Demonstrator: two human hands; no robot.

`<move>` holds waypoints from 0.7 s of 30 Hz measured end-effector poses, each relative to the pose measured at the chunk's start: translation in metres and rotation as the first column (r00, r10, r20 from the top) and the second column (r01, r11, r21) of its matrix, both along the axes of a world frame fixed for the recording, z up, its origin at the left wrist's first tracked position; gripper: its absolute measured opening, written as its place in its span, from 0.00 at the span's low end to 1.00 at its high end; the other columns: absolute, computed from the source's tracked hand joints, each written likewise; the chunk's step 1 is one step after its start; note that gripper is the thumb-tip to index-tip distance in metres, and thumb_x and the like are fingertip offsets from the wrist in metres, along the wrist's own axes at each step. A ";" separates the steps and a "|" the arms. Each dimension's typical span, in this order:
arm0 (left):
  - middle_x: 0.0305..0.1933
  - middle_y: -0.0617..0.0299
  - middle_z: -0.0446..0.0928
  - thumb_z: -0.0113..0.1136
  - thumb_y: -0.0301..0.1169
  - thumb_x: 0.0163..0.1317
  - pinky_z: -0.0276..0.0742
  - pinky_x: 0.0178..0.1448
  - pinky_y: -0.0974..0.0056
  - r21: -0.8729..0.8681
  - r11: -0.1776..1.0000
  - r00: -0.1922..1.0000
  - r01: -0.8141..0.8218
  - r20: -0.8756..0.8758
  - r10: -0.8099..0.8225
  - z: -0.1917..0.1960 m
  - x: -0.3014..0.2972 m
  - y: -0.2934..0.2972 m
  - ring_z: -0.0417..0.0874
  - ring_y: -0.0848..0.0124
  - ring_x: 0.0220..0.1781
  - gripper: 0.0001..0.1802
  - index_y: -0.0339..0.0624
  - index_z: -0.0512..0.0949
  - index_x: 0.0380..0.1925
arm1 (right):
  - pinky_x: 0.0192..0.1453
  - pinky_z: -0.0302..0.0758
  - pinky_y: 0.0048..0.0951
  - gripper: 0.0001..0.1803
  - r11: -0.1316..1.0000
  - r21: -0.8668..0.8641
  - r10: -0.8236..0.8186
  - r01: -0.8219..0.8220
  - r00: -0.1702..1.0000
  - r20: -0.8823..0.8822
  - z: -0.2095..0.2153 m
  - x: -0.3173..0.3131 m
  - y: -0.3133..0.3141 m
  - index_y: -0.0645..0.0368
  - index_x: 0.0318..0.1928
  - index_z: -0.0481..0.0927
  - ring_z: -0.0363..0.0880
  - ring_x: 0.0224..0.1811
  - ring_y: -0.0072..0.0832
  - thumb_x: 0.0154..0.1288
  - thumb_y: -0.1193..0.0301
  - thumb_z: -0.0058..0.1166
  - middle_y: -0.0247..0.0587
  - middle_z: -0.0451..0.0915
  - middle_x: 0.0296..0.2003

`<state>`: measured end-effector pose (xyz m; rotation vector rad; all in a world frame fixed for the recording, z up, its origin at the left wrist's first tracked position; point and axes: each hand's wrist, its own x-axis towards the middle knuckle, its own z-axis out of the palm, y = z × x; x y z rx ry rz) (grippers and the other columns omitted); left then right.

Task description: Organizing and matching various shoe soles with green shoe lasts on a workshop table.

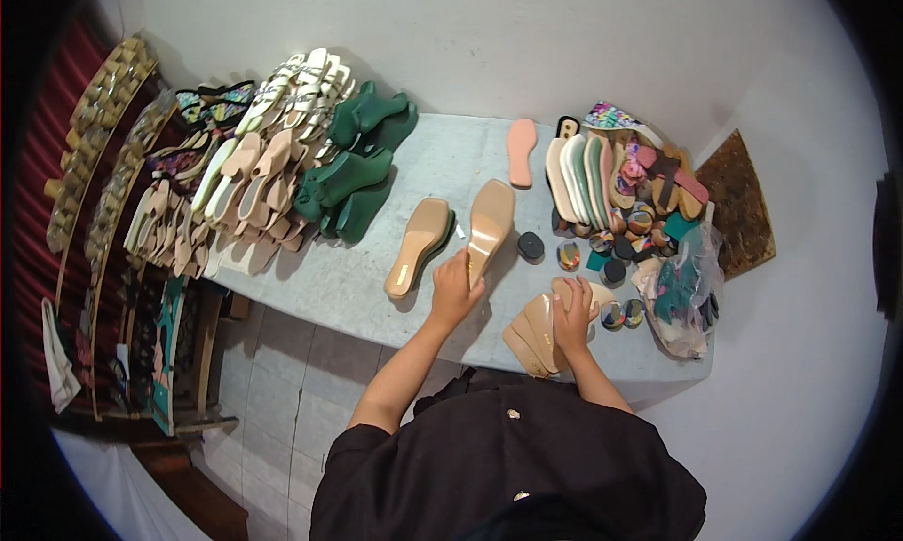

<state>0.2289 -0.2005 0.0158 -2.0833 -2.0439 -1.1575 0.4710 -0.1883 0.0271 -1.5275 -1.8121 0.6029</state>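
Note:
My left hand [455, 292] is closed round the heel end of a glossy tan shoe insole [492, 216], which points toward the far side of the table. To its left lies a matching tan insole [417, 245] on top of a dark green shoe last [442, 242]. Near the front edge, my right hand [571, 323] has its fingers bent over a fanned stack of tan insoles [529, 334], gripping the pieces at its right side. Just right of the left hand's insole stands a round black heel piece [530, 246]. A pink insole [521, 152] lies farther back.
Green shoe lasts [353, 183] and piled finished sandals [273, 155] crowd the table's left. At right are pale and green insoles [578, 179], patterned heel pieces [568, 254] and a clear plastic bag [685, 292]. A brown board [736, 207] leans against the wall.

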 end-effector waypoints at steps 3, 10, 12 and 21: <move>0.50 0.47 0.72 0.64 0.33 0.45 0.63 0.53 0.52 -0.073 0.997 0.999 0.020 -0.042 -0.023 -0.008 -0.008 0.025 0.73 0.53 0.50 0.38 0.32 0.62 0.57 | 0.66 0.35 0.57 0.21 0.999 0.003 -0.048 0.048 0.999 -0.012 -0.006 0.012 -0.006 0.52 0.56 0.68 0.56 0.67 0.39 0.63 0.63 0.48 0.45 0.60 0.61; 0.42 0.48 0.75 0.65 0.32 0.42 0.64 0.48 0.52 -0.094 0.995 0.999 0.020 -0.043 -0.025 -0.016 -0.011 0.035 0.75 0.53 0.46 0.39 0.32 0.63 0.57 | 0.67 0.36 0.51 0.20 0.985 -0.025 -0.168 0.168 0.985 0.032 -0.017 0.042 -0.014 0.51 0.55 0.70 0.56 0.66 0.37 0.63 0.63 0.48 0.43 0.62 0.60; 0.42 0.48 0.75 0.66 0.32 0.42 0.65 0.48 0.52 -0.114 0.993 0.999 0.030 -0.035 -0.034 -0.017 -0.014 0.033 0.75 0.53 0.46 0.40 0.32 0.63 0.57 | 0.66 0.36 0.57 0.20 0.986 -0.029 -0.165 0.165 0.986 0.004 -0.022 0.046 -0.017 0.50 0.54 0.70 0.57 0.66 0.38 0.62 0.63 0.49 0.44 0.62 0.60; 0.44 0.44 0.75 0.68 0.34 0.39 0.72 0.48 0.51 -0.228 0.974 0.998 -0.003 0.054 0.015 -0.031 -0.018 0.028 0.77 0.49 0.47 0.44 0.32 0.61 0.58 | 0.65 0.38 0.56 0.19 0.994 -0.040 -0.099 0.099 0.995 -0.006 -0.017 0.037 -0.012 0.50 0.52 0.72 0.61 0.63 0.36 0.59 0.65 0.51 0.41 0.65 0.56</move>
